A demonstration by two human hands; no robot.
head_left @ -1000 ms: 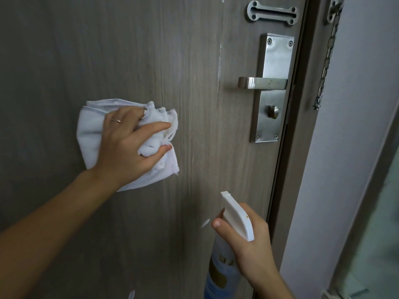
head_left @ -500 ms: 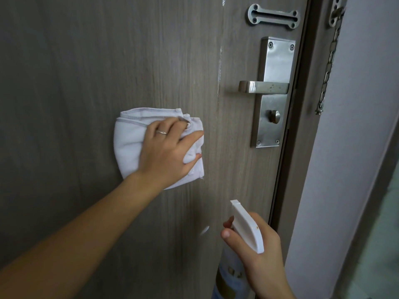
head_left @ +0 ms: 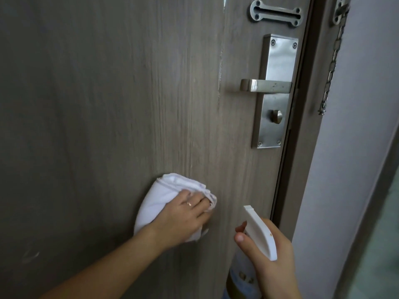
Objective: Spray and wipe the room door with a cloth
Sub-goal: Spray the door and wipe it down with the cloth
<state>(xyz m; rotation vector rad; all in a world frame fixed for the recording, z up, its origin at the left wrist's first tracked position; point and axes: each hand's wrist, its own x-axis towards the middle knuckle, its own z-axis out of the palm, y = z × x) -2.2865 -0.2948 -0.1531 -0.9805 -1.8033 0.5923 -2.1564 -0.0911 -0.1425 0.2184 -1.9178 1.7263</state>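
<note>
Seen from a head camera, close to a grey-brown wood-grain door [head_left: 108, 104]. At about seven o'clock, left hand [head_left: 183, 214] pressed on a bunched white cloth [head_left: 157, 197], fingers bent over its folds and gripping it flat against the door. At five o'clock, right hand [head_left: 272, 255] wrapped around a white-topped spray bottle [head_left: 259, 229], held just off the surface. At two o'clock, a steel lever handle [head_left: 265, 85] and lock plate [head_left: 274, 93]; a pale streak [head_left: 220, 67] at one o'clock. Judged mid-wipe. Next move likely called for: carrying the cloth up to that streak, pressed firmly.
</note>
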